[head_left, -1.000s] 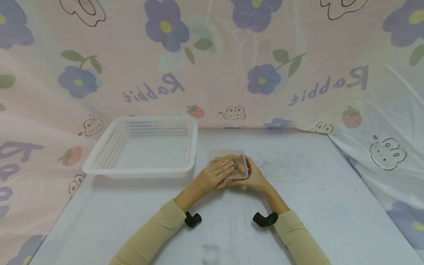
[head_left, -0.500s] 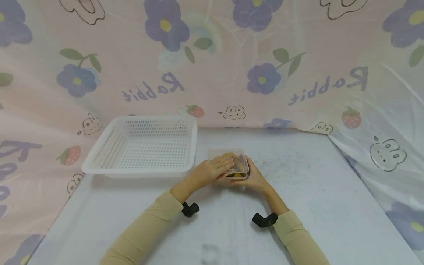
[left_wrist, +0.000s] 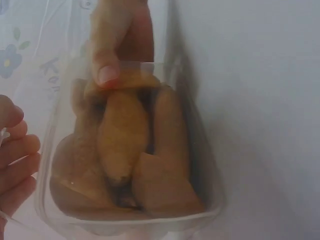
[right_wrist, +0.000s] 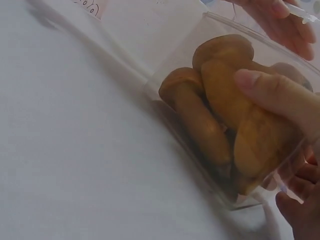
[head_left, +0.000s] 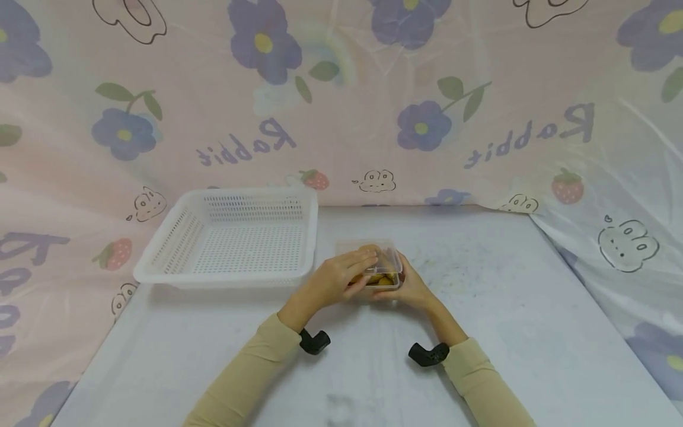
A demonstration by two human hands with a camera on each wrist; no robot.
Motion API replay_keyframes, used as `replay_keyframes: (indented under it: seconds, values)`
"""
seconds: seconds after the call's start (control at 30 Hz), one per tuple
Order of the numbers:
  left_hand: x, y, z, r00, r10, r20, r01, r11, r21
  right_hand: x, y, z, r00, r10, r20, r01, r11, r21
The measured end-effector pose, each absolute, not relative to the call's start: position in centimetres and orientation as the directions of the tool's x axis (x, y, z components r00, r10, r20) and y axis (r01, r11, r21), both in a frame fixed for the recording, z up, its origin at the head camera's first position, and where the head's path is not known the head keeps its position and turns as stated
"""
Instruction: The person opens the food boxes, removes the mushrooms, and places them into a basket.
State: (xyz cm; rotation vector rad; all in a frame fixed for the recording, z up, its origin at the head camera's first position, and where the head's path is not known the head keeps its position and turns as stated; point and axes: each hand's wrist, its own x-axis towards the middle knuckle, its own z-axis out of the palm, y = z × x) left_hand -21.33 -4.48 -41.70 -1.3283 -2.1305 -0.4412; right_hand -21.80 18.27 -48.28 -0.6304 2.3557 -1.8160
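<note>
Between my hands, in the head view, sits a small clear plastic box (head_left: 386, 287). Its clear lid (head_left: 392, 261) is tilted, with a gap along the front edge. Through the walls show several brown mushrooms (right_wrist: 200, 125), with stems and caps plain in the right wrist view. My left hand (head_left: 331, 279) holds the lid, fingers laid over its top and thumb low at the front. My right hand (head_left: 413, 289) grips the box's right end, its thumb (left_wrist: 107, 76) on the near side in the left wrist view. The box's left end is hidden behind my left hand.
A white perforated plastic basket (head_left: 224, 276) stands to the left, its inside bare. Both stand on a white table (head_left: 507, 332). A patterned curtain (head_left: 347, 118) hangs behind and at the sides. Black camera mounts (head_left: 428, 354) sit at both wrists.
The lid's front edge has risen from the box, so the gap shows the mushrooms inside. My left hand has shifted slightly with it; the right hand has kept its grip.
</note>
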Motion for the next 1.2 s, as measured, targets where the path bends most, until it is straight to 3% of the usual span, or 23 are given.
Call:
replay_keyframes:
  seconds: [0.23, 0.5, 1.2]
  values:
    - [-21.4, -4.4, -41.0, -0.356, 0.689, 0.631, 0.895, 0.445, 0.019, -21.5, 19.0, -47.3, -0.878, -0.441, 0.184, -0.298, 0.204, -0.932]
    - [-21.8, -4.3, -40.7, -0.376, 0.670, 0.641, 0.890, 0.453, 0.049, -21.6, 20.0, -47.0, -0.883, -0.406, 0.237, -0.335, 0.189, -0.923]
    - [-21.8, -4.9, -39.3, -0.328, 0.632, 0.702, 0.901, 0.433, 0.031, -21.5, 20.1, -46.9, -0.866, -0.343, 0.363, -0.408, 0.068, -0.910]
